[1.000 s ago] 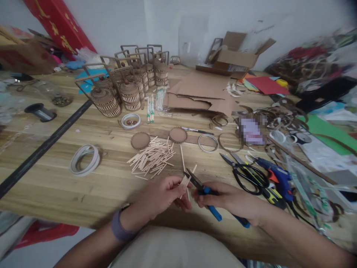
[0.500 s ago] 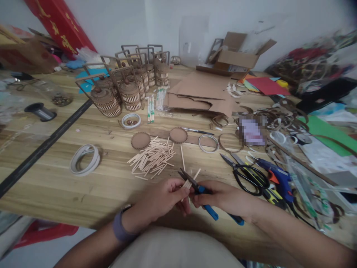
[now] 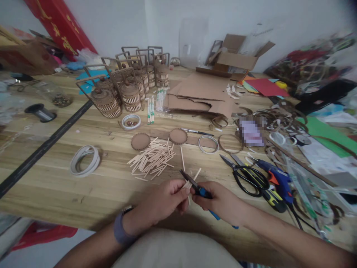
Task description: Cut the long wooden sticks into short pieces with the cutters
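Note:
My left hand (image 3: 170, 197) pinches thin wooden sticks (image 3: 196, 174) between thumb and fingers, near the table's front edge. My right hand (image 3: 216, 199) is closed round the blue handles of pliers (image 3: 205, 192), whose dark jaws lie across the sticks just beyond my left fingertips. The jaws look closed over a stick, though the exact bite is too small to tell. Beyond my hands lies a loose pile of short cut sticks (image 3: 153, 158), with one longer stick (image 3: 182, 158) to its right. Two round brown discs with ridged rims, a left disc (image 3: 140, 141) and a right disc (image 3: 178, 136), lie behind the pile.
Black-handled scissors (image 3: 248, 178) and a blue glue gun (image 3: 276, 176) lie right of my right hand. White tape rolls (image 3: 85, 160) sit at left. Several small lidded baskets (image 3: 131, 96) with tall handles stand at the back left, beside torn cardboard (image 3: 200, 87).
The pliers' handles have been squeezed together and the jaws have closed over the sticks. My right fingers have curled tighter. My left hand has barely moved.

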`<state>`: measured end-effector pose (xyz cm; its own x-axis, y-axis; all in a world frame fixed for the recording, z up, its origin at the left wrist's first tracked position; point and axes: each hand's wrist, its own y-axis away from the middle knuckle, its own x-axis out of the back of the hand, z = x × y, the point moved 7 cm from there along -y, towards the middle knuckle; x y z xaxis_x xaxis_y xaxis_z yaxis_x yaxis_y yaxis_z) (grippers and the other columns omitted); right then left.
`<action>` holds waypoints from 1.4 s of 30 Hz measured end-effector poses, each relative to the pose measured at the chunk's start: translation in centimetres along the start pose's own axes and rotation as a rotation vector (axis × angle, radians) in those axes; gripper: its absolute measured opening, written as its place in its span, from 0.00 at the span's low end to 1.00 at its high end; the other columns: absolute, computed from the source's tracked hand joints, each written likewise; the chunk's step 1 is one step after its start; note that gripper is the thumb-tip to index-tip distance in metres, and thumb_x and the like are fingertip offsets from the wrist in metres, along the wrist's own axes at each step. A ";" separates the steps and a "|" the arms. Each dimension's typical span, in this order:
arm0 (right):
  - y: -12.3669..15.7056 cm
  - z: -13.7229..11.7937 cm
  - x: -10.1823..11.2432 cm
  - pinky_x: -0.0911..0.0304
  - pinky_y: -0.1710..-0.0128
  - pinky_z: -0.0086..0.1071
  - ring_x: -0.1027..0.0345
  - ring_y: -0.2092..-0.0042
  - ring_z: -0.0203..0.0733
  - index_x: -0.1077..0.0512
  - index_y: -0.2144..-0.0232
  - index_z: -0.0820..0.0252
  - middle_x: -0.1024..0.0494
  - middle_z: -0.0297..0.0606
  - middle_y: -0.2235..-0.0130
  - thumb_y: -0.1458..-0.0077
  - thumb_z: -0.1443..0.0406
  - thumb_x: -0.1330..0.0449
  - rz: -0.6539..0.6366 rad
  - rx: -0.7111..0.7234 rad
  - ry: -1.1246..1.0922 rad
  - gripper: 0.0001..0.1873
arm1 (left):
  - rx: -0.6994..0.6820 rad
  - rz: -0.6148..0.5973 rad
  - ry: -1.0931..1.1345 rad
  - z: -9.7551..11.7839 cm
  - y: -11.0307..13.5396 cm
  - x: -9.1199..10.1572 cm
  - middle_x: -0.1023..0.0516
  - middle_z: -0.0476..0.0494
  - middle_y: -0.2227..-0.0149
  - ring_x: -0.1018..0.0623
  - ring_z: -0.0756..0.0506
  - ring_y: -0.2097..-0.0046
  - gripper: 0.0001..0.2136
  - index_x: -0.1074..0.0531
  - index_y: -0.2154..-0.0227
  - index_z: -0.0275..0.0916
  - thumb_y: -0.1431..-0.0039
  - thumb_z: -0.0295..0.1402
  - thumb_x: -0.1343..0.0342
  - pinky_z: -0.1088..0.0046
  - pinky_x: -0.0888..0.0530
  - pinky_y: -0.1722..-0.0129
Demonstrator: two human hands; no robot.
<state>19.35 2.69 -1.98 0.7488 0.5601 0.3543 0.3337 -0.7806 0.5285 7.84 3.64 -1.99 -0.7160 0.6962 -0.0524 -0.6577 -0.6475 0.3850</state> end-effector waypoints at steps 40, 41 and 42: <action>0.1 -1.9 0.8 0.44 0.72 0.28 0.42 0.71 0.37 0.34 0.70 0.57 0.34 0.30 0.73 0.46 0.60 0.46 0.005 0.151 -0.011 0.07 | -0.024 0.153 -0.192 0.8 0.6 2.4 0.41 0.55 0.79 0.41 0.51 0.77 0.18 0.35 0.72 0.40 0.35 0.48 0.58 0.74 0.44 0.76; 0.2 -1.7 1.2 0.42 0.70 0.29 0.39 0.70 0.38 0.33 0.68 0.57 0.31 0.31 0.72 0.46 0.59 0.46 0.013 0.138 0.012 0.08 | -0.032 0.165 -0.198 0.9 0.8 2.8 0.41 0.56 0.79 0.41 0.51 0.76 0.18 0.34 0.70 0.39 0.35 0.48 0.59 0.75 0.44 0.76; 0.3 -1.3 1.9 0.41 0.68 0.30 0.37 0.68 0.40 0.32 0.66 0.58 0.29 0.33 0.70 0.45 0.59 0.46 0.056 0.117 0.049 0.09 | -0.038 0.171 -0.207 1.0 0.9 3.2 0.41 0.56 0.79 0.41 0.51 0.76 0.18 0.33 0.69 0.39 0.35 0.48 0.59 0.75 0.44 0.76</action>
<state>20.10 3.88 -0.18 0.7402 0.5253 0.4197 0.3587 -0.8365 0.4142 5.15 5.59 -0.92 -0.7568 0.6217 0.2018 -0.5424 -0.7697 0.3367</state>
